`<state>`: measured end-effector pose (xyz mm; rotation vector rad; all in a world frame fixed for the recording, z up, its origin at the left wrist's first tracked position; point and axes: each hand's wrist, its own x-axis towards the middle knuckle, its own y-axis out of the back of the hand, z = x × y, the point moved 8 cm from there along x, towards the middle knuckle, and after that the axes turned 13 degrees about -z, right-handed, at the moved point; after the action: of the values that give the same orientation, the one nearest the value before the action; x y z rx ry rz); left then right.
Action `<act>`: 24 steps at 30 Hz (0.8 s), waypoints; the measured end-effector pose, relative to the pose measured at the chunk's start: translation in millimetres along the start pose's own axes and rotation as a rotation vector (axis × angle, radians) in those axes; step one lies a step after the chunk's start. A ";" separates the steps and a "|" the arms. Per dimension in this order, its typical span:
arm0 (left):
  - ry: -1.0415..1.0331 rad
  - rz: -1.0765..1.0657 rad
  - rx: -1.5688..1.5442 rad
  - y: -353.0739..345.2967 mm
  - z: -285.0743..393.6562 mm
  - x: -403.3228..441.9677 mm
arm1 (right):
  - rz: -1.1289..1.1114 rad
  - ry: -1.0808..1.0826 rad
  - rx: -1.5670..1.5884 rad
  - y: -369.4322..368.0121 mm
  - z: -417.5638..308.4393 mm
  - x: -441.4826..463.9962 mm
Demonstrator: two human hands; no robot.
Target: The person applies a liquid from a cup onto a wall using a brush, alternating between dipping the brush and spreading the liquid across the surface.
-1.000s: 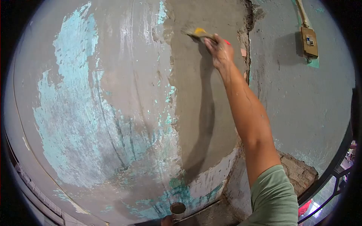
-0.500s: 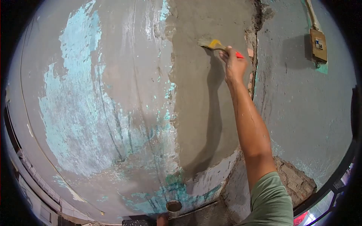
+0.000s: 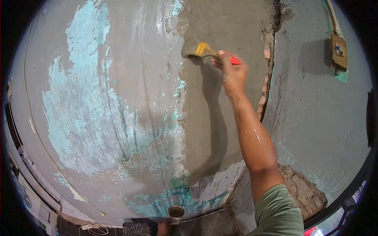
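Note:
My right hand (image 3: 232,70) is closed around the handle of a paintbrush (image 3: 203,49) with a red end and a yellow ferrule. The bristles, partly blurred, touch the grey-brown plaster strip (image 3: 204,126) near its left edge. Below my raised arm, a shadow falls across this strip. Low in the view, a small pot (image 3: 176,212) with greyish contents stands close to the foot of the wall. Beside it, a brown shape is cut off by the frame edge; I cannot tell what it is. I do not see my left hand.
Peeling turquoise paint (image 3: 86,129) covers the wall to the left. A rough crack (image 3: 271,63) runs down right of the plaster. A switch box (image 3: 338,52) is mounted at upper right. Broken masonry (image 3: 303,187) juts out at lower right. A power strip (image 3: 87,227) lies at lower left.
My right hand has moved the paintbrush left and slightly down across the plaster, to near its left edge. The camera view has shifted slightly.

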<state>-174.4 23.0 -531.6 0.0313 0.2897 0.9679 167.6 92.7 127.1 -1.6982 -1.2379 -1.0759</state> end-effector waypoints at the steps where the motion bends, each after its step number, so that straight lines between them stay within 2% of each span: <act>1: -0.068 0.032 0.287 6.3 -21.8 13.7 | 0.008 -0.032 0.014 6.3 9.1 2.1; 3: -0.197 0.087 0.876 21.1 -95.8 43.6 | 0.043 -0.102 0.045 35.4 38.2 -3.5; 4: -0.160 0.061 0.777 24.2 -89.0 40.8 | 0.054 -0.105 -0.013 55.5 39.3 -4.8; 6: -0.086 0.007 0.574 15.3 -22.7 10.4 | 0.164 -0.122 -0.118 97.1 34.0 -7.9; 8: 0.040 0.038 0.088 6.0 27.0 -20.5 | 0.167 -0.013 -0.393 136.5 18.4 0.3; 9: 0.100 0.056 -0.154 3.6 32.8 -28.1 | 0.186 0.136 -0.587 126.8 -7.4 -1.3; 11: 0.036 0.076 -0.122 4.6 33.7 -27.2 | 0.215 0.447 -0.972 87.4 -73.6 -3.5; 12: 0.007 0.084 -0.107 3.3 32.1 -27.8 | 0.129 0.414 -1.064 65.7 -76.8 0.3; 14: 0.033 0.050 0.207 0.5 22.0 -24.3 | -0.063 0.442 -1.214 30.6 -35.0 9.4; 15: 0.046 0.031 0.366 0.4 13.5 -20.0 | -0.117 0.508 -1.289 11.6 -10.5 -3.7; 16: -0.039 0.046 0.484 3.0 5.0 -15.3 | -0.171 0.573 -1.365 -8.7 5.9 -22.0; 18: -0.225 0.076 0.712 2.6 -9.4 -4.9 | -0.257 0.556 -1.266 -38.9 -8.8 -64.4; 21: -0.362 0.061 0.767 -7.5 32.4 -17.9 | -0.543 0.392 -1.111 -61.8 -14.0 -100.7; 24: 0.088 -0.050 -0.519 -19.0 1.4 -3.3 | -0.530 0.089 -0.859 -54.5 -35.8 -73.5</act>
<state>-160.4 9.6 -532.4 -0.4914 0.1125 0.9724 95.3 49.1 76.8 -1.9091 -1.2889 -2.2146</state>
